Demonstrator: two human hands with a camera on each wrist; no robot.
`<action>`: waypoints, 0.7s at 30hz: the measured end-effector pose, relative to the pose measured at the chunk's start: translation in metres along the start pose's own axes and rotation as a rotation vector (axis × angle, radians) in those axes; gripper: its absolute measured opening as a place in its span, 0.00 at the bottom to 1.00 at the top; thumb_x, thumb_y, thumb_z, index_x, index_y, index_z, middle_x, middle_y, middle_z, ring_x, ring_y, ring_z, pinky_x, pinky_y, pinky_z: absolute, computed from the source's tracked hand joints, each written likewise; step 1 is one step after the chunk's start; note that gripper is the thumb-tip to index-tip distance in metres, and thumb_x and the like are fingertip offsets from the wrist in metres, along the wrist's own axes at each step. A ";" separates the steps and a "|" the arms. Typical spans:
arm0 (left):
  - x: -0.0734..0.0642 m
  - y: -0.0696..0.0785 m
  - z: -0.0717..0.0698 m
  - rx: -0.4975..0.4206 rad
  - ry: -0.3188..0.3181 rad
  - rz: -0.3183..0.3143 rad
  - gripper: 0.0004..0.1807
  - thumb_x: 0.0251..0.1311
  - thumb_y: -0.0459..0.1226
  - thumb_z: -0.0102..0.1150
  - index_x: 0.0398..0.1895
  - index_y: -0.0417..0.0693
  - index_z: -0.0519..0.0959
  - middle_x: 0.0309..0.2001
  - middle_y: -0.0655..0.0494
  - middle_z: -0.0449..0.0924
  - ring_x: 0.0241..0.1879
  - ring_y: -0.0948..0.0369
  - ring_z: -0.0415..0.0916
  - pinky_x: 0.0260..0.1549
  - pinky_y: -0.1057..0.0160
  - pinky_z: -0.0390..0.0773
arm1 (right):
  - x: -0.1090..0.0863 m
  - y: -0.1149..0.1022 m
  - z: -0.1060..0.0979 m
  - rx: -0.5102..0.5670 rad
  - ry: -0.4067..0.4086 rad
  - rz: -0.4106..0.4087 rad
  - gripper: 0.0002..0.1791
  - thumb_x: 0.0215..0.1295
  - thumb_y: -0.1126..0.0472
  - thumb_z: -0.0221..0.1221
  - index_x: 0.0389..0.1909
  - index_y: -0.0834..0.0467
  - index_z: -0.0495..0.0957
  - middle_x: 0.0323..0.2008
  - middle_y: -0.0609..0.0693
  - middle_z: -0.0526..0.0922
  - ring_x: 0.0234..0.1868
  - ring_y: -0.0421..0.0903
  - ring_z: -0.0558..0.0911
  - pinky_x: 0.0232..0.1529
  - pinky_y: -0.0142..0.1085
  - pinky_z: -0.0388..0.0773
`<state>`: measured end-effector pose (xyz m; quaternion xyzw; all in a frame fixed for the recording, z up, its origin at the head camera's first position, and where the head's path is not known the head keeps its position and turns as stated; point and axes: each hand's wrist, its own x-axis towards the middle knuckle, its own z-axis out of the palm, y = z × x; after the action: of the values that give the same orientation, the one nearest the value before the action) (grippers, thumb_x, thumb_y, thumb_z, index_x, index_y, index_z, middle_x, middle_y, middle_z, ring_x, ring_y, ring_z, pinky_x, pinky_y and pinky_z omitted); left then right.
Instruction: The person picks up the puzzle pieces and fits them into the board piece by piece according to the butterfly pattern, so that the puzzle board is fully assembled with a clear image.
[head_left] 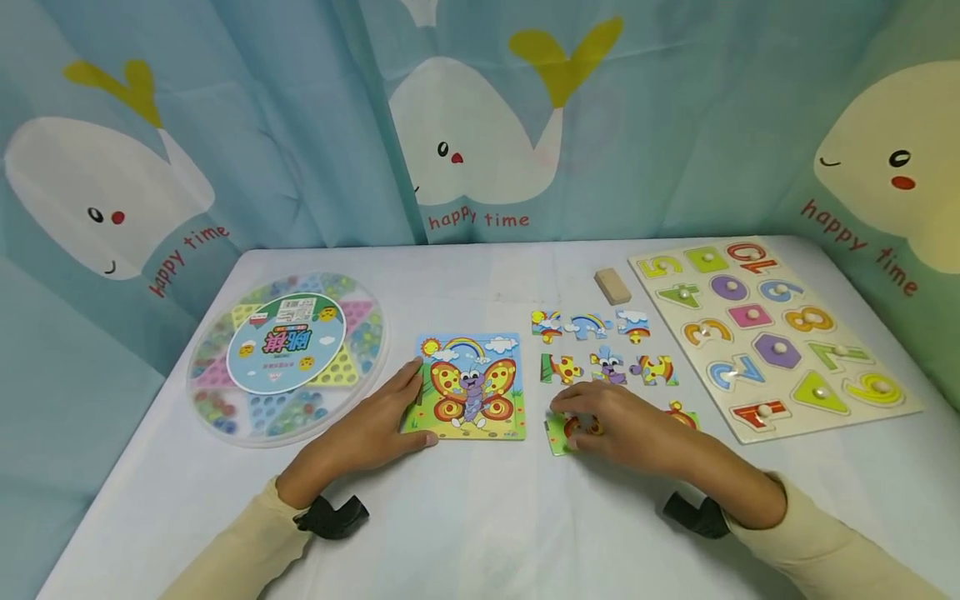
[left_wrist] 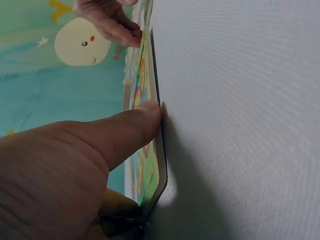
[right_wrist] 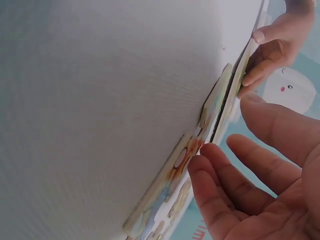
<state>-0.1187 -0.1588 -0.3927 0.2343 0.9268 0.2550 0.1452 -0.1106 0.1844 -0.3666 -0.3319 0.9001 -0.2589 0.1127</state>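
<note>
A square butterfly picture board [head_left: 471, 387] lies on the white-covered table. My left hand [head_left: 375, 421] grips its left side, the thumb [left_wrist: 145, 112] on the near edge and the other fingers at the left edge. To the board's right, several jigsaw pieces sit apart in rows, among them a rainbow piece [head_left: 588, 326] and a purple face piece [head_left: 609, 367]. My right hand [head_left: 622, 421] is over the front row, beside a green corner piece [head_left: 557, 435]. Its thumb and fingers stand apart with nothing between them in the right wrist view. The hand partly covers the front row.
A round Chinese checkers box [head_left: 367, 321] with coloured marbles sits at the left. On the right lies a number-and-shape peg board [head_left: 750, 379]. A small wooden block [head_left: 612, 286] is behind the pieces. A blue whale-print curtain [head_left: 300, 125] hangs behind the table.
</note>
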 end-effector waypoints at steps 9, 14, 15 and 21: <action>0.001 0.001 0.000 -0.012 0.004 -0.009 0.52 0.58 0.50 0.67 0.74 0.33 0.50 0.77 0.47 0.38 0.74 0.50 0.43 0.67 0.50 0.55 | 0.000 -0.002 0.004 -0.022 0.017 0.011 0.21 0.56 0.67 0.69 0.52 0.63 0.81 0.50 0.49 0.78 0.51 0.50 0.75 0.50 0.46 0.75; 0.001 0.000 0.001 -0.017 0.005 -0.012 0.51 0.59 0.50 0.66 0.74 0.32 0.50 0.78 0.47 0.37 0.74 0.51 0.42 0.67 0.50 0.55 | 0.002 -0.004 0.008 -0.044 0.010 0.020 0.21 0.55 0.67 0.70 0.51 0.62 0.82 0.49 0.48 0.75 0.48 0.47 0.71 0.44 0.39 0.74; 0.000 0.000 0.001 -0.018 0.006 -0.011 0.51 0.59 0.50 0.66 0.74 0.32 0.50 0.78 0.47 0.37 0.74 0.51 0.41 0.68 0.50 0.55 | 0.003 -0.004 0.008 -0.044 0.009 0.022 0.21 0.55 0.67 0.70 0.51 0.61 0.82 0.49 0.48 0.75 0.47 0.46 0.71 0.42 0.37 0.74; 0.001 -0.001 0.002 -0.010 0.003 -0.008 0.51 0.59 0.51 0.65 0.74 0.33 0.50 0.78 0.48 0.36 0.74 0.52 0.41 0.67 0.50 0.55 | 0.003 -0.004 0.010 -0.047 0.027 0.037 0.21 0.54 0.69 0.70 0.51 0.63 0.81 0.47 0.50 0.75 0.42 0.43 0.71 0.37 0.33 0.74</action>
<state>-0.1195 -0.1585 -0.3949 0.2295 0.9266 0.2596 0.1458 -0.1064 0.1757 -0.3729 -0.3143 0.9132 -0.2402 0.0975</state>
